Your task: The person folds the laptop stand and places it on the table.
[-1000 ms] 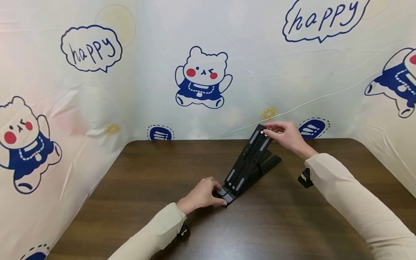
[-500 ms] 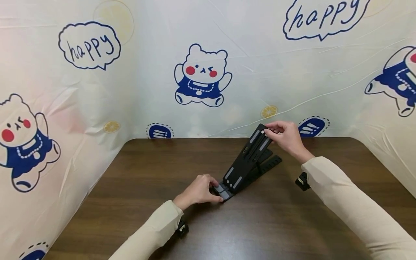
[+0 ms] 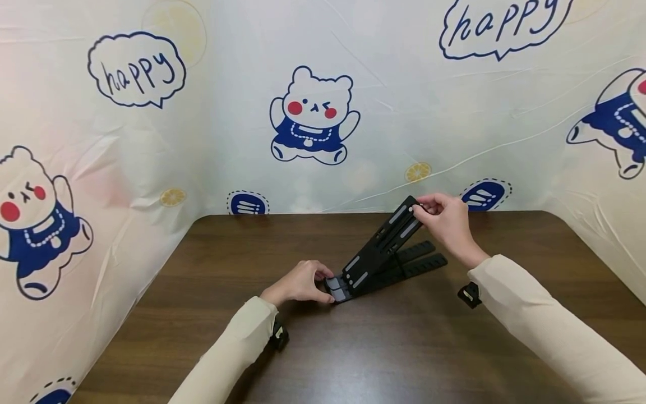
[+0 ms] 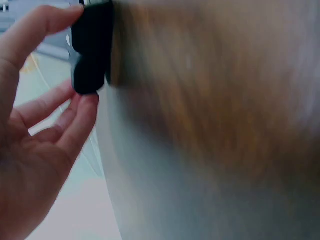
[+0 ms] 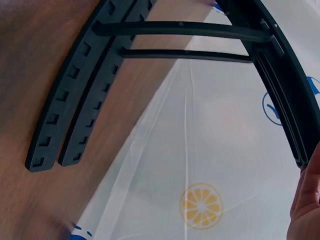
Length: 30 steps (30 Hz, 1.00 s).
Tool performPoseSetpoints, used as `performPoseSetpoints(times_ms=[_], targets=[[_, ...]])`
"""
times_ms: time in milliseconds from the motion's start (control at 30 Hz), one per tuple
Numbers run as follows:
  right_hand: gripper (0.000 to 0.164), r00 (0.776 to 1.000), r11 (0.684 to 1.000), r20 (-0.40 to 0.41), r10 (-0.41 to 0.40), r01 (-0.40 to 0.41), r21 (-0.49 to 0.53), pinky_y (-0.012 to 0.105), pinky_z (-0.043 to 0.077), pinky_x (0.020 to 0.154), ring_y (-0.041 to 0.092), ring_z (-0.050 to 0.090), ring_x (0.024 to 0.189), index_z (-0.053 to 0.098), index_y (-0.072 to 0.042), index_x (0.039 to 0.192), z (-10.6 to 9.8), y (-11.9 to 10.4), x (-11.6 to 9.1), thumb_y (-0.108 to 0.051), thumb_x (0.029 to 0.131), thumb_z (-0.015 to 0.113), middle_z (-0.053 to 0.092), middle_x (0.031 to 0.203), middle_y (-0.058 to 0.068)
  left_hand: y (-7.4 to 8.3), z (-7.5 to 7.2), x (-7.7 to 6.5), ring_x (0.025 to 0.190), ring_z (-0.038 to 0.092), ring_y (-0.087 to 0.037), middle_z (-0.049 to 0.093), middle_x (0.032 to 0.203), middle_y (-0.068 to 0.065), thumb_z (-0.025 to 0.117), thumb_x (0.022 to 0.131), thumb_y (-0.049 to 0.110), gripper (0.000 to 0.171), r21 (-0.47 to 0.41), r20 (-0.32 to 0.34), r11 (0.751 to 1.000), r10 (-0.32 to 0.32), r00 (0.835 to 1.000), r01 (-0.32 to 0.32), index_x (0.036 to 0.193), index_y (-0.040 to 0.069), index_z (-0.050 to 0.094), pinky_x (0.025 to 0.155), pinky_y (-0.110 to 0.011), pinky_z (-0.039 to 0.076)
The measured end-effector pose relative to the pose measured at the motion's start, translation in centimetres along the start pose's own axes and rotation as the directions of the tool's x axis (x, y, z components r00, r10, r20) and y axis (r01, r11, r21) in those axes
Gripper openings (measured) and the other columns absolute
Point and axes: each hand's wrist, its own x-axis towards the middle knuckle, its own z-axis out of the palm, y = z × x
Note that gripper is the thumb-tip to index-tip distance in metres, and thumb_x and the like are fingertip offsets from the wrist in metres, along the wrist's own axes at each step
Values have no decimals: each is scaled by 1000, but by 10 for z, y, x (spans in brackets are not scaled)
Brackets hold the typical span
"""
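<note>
A black folding laptop stand [image 3: 375,261] with grey pads stands on the table, its upper arms raised at a slant over two notched base bars [image 5: 65,100]. Struts [image 5: 185,30] join arms and bars in the right wrist view. My left hand [image 3: 301,282] pinches the hinged front end between thumb and fingers; in the left wrist view the left hand [image 4: 45,125] has its fingertips on that black end [image 4: 92,47]. At the raised far end, my right hand [image 3: 449,224] pinches the top of the arms. Only part of the right hand [image 5: 307,200] shows in its wrist view.
The brown wooden table [image 3: 227,247] spreads around the stand, its back edge just behind the right hand. A pale printed cloth [image 3: 222,112] with bears and lettering hangs behind and along both sides.
The stand's front end and my left hand have shifted left and slightly away. The raised arms lean lower to the right, and the base bars show more spread apart.
</note>
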Motion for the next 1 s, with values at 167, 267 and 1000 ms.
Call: performPoseSetpoints(times_ms=[167,267,1000], targets=[[13,999,1000,-40,10,-10,-18,14,44,46,1,52,46,66,3,86,1,-1,-4,-6,78,65,62,70,11,-8,-7,7,90,57,-19,61,99,-8,77,63,25,48,-62,35,998,5,999,-3,101,0,62,81,-30,47],[13,998,999,-56,21,-22,-26,14,44,46,0,52,46,67,3,86,2,-3,-5,-7,78,65,61,71,10,-14,-9,11,93,56,-19,60,102,-7,77,64,22,47,-80,42,997,0,999,4,103,1,62,83,-30,46],[15,1000,990,2,-14,14,-140,12,42,50,0,52,46,66,5,86,-5,-11,-1,-7,78,64,62,66,12,-26,-15,25,99,55,-24,58,110,-13,75,65,9,48,-204,37,977,-50,998,56,109,-4,58,87,-30,43]])
